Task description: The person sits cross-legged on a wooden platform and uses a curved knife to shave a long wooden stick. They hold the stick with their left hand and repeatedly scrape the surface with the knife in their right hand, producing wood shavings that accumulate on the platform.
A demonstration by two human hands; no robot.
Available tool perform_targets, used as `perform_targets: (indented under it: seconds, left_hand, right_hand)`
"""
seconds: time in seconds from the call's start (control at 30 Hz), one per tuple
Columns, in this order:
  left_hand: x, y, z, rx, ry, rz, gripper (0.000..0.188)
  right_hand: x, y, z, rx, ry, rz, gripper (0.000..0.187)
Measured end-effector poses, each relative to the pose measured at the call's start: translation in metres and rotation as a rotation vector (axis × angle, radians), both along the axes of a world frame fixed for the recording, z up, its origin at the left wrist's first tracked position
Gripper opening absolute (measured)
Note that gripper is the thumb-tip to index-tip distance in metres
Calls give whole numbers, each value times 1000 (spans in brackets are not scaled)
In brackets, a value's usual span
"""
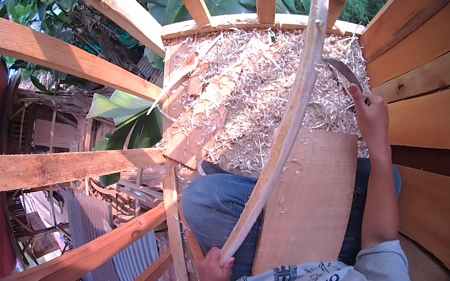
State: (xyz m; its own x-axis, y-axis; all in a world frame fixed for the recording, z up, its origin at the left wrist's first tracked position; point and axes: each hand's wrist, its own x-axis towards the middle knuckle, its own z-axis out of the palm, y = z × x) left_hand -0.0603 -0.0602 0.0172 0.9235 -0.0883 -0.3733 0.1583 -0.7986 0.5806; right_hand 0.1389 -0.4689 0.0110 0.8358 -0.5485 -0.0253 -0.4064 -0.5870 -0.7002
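A long, pale, slightly curved wooden pole (288, 133) slants from my lap up past the far railing. Its near end is in my left hand (215, 268), fingers wrapped round it. On the right, my right hand (370, 111) is closed round the handle of a curved blade, a sickle-like knife (340, 70), with the thumb laid along its back. The blade's tip points left toward the pole; whether it touches the wood I cannot tell. Under the pole, a flat wooden board (310, 197) rests across my lap. The knife's handle is mostly hidden by my fingers.
Curly wood shavings (264, 93) cover the floor ahead, with loose planks (204, 120) among them. Wooden railing bars (63, 161) stand left and ahead; a plank wall (429, 90) closes the right. Beyond the left bars, corrugated sheets (90, 220) lie lower down.
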Motion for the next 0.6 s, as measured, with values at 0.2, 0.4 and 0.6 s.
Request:
perform_targets:
  seconds: [0.2,0.4,0.6]
  left_hand:
    - [2,3,-3,34,-4,-40,51]
    - [2,7,-3,-45,42,-15,49]
    - [3,-7,2,28,21,46,40]
  right_hand:
    - [-55,37,52,142,56,286,58]
    - [-73,93,29,-269,36,690,66]
    - [-39,86,19,-354,6,683,70]
